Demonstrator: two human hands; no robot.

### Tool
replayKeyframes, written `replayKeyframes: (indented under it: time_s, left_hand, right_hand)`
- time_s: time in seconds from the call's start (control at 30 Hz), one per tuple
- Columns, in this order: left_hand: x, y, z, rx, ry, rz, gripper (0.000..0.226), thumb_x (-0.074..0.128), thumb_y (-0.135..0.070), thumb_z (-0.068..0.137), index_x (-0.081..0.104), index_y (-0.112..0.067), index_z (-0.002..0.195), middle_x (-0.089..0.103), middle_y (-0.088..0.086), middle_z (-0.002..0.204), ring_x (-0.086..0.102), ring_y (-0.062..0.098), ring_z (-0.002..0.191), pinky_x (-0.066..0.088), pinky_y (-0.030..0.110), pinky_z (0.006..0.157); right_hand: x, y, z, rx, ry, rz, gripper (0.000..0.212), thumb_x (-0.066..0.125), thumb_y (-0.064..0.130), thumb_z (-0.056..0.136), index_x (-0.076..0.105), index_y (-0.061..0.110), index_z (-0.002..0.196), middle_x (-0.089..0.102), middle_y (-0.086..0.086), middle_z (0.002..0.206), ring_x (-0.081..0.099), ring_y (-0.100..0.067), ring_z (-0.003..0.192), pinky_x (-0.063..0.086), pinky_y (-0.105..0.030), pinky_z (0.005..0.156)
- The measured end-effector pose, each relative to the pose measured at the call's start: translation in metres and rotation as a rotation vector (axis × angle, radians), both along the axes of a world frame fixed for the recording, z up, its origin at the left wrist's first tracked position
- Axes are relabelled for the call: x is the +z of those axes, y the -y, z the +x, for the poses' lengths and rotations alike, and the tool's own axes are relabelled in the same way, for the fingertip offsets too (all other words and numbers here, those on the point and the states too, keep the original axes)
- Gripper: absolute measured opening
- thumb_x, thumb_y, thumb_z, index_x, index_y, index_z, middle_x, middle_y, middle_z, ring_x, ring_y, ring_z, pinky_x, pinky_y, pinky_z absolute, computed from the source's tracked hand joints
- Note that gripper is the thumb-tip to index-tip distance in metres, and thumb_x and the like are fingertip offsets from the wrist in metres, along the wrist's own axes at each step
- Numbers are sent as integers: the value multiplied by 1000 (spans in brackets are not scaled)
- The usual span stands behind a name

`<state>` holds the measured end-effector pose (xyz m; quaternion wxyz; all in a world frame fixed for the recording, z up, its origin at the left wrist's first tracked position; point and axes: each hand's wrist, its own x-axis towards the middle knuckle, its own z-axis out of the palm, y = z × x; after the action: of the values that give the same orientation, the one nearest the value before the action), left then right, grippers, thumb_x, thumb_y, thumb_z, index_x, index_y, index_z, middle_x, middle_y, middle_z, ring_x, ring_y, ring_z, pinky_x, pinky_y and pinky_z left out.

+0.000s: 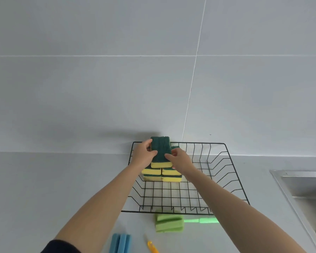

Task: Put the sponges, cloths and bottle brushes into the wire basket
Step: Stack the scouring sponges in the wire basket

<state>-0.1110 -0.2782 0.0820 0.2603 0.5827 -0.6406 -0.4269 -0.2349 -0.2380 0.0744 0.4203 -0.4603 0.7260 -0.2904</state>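
Worktop (44, 189): we record a flat, matt pale-grey surface meeting a tiled wall of the same tone at 12 o'clock.
Sink (303, 187): we note a brushed-metal basin with a raised rim at 3 o'clock, cut off by the frame edge.
Wire basket (224, 144): black thin-wire grid, rectangular, shallow, with sloping sides; it stands on the worktop at centre.
Left hand (143, 154): forearm extended straight to 12 o'clock, a dark sleeve at the elbow; fingers curled around the left edge of the top sponge, gripping it.
Right hand (181, 158): forearm reaching in from 5 o'clock over the basket's near rim; fingertips pressed on the right edge of the same sponge, gripping it.
Sponge stack (161, 175): we count at least four rectangular blocks, yellow foam under dark green scouring pads, in two columns at the basket's far-left corner, at 11 o'clock.
Top sponge (160, 147): coarse green face upward, yellow foam below, held between both hands on top of the stack.
Green bottle brush (169, 223): ribbed light-green foam head with a translucent green handle, on the worktop just outside the near rim at 6 o'clock.
Blue sponge brush (120, 242): ribbed blue foam, at 7 o'clock.
Yellow handle (150, 247): slim glossy plastic, at 6 o'clock; we cannot tell what it belongs to.
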Motion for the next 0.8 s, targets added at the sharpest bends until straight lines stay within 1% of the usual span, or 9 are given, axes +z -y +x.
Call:
replayKeyframes:
  time_s: [0.07,0.17,0.23,0.37,0.43,0.5,0.57,0.67,0.8]
  left_hand:
    - [-9,8,-2,-11,27,13,47,55,-1,89,44,-8,135,58,9,131,56,23,116,47,24,81]
    - [-20,13,-3,-40,114,13,52,53,-4,91,37,-9,140,49,8,141,50,24,125,45,28,93]
    - [-24,14,-2,-39,144,23,54,51,-6,92,33,-10,142,42,10,146,44,25,131,41,31,101]
    - [-25,13,1,-72,186,23,52,47,-10,95,28,-11,144,38,11,149,41,27,134,38,36,107]
    - [-24,9,3,-91,207,9,51,44,-13,97,27,-11,145,37,12,149,40,27,134,39,38,109]
    - [-22,4,5,-114,247,-32,51,41,-17,98,24,-11,146,35,12,150,38,27,136,36,38,110]
    - [-19,-3,10,-145,304,-93,53,39,-22,99,19,-11,147,29,9,154,30,25,140,30,38,113]
    - [-11,-15,19,-184,381,-168,58,39,-29,98,13,-14,148,17,6,158,18,22,145,24,39,116]
    - [1,-43,28,-239,443,-256,63,41,-34,97,10,-14,148,11,7,159,11,21,147,18,38,119]
  right_hand:
    - [-4,4,-1,4,-38,15,40,51,28,93,48,3,124,62,-14,116,60,-28,102,52,-43,93]
    - [-11,7,0,31,-78,34,39,50,27,94,49,2,123,62,-17,118,61,-27,92,50,-40,90]
    - [-14,9,1,36,-81,35,40,50,28,94,48,3,124,62,-15,117,57,-22,85,51,-38,86]
    - [-14,9,0,52,-91,32,42,50,30,94,47,2,126,61,-14,117,54,-19,86,49,-35,83]
    - [-12,7,0,60,-106,10,41,49,29,94,48,1,125,60,-14,109,51,-18,87,46,-35,81]
    - [-8,2,-2,71,-132,-29,45,47,29,95,44,2,130,55,-12,112,49,-18,94,42,-31,82]
    - [-3,-5,-4,96,-171,-56,53,45,32,95,33,5,139,46,-14,135,48,-23,114,41,-33,94]
    - [9,-23,-9,178,-253,-90,63,41,37,96,17,9,147,24,-11,154,26,-26,141,26,-39,113]
    - [22,-57,-20,293,-397,-149,70,34,41,98,-2,8,148,0,-7,160,-2,-21,148,5,-34,119]
